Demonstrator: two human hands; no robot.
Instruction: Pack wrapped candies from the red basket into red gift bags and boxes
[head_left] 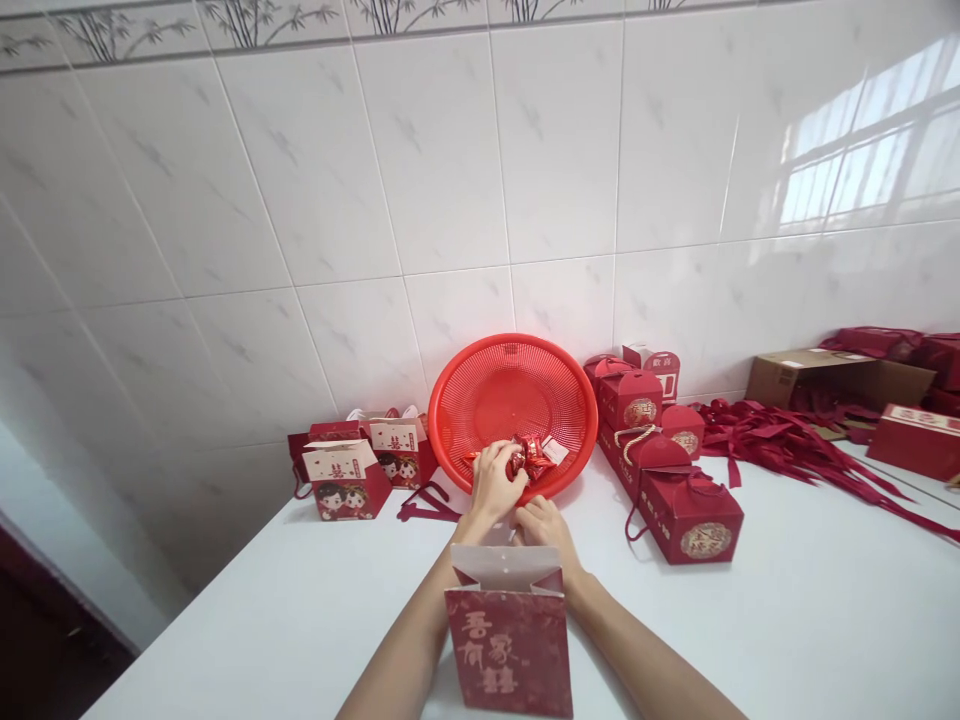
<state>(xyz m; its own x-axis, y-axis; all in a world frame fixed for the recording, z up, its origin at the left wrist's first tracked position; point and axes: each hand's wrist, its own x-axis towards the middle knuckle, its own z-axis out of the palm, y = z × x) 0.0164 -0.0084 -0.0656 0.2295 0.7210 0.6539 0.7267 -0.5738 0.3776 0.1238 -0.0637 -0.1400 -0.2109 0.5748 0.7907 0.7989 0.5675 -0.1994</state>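
A red plastic basket [514, 375] leans against the wall, with red-wrapped candies [534, 455] gathered at its lower side. My left hand [496, 480] reaches over the front rim, its fingers curled on a candy in a shiny red wrapper. Just below the rim, my right hand [541, 525] is closed with fingers bent; what they grip, if anything, is hidden. Between my forearms stands an upright dark red paper gift box [510, 645] with pale characters on its front. Its top flaps are open.
Small red and cream gift boxes [349, 480] stand left of the basket, beside a dark red ribbon [429, 502]. To its right are several red handled boxes [694, 515], a heap of red ribbons [780, 440] and a cardboard box [832, 375]. A tiled wall [450, 150] backs the white table [300, 610].
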